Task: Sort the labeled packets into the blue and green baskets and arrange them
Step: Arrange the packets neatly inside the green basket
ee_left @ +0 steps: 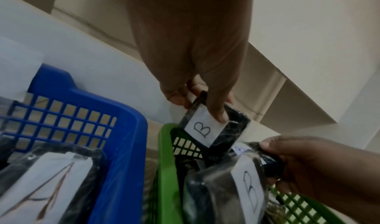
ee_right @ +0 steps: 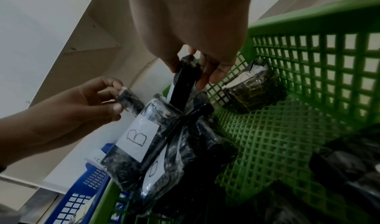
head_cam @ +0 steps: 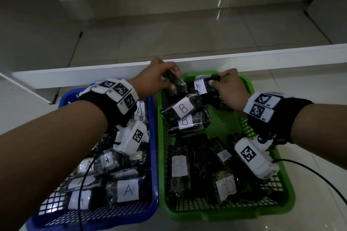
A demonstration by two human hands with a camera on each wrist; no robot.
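A blue basket (head_cam: 155, 137) on the left holds several dark packets labeled A (head_cam: 127, 190). Beside it on the right, a green basket (head_cam: 285, 180) holds several packets labeled B (head_cam: 183, 108). Both hands work at the green basket's far end. My left hand (head_cam: 173, 79) pinches the top of an upright dark packet (head_cam: 177, 85), whose B label (ee_left: 205, 130) shows in the left wrist view. My right hand (head_cam: 218, 78) pinches another B packet (head_cam: 205, 85), seen edge-on (ee_right: 184, 87) in the right wrist view. Two B packets lean just below the hands.
A white shelf board (head_cam: 206, 62) runs right behind the baskets' far rims. A black cable (head_cam: 309, 167) trails from my right wrist over the green basket's right rim onto the tiled floor. Bare green mesh (head_cam: 225, 124) shows mid-basket.
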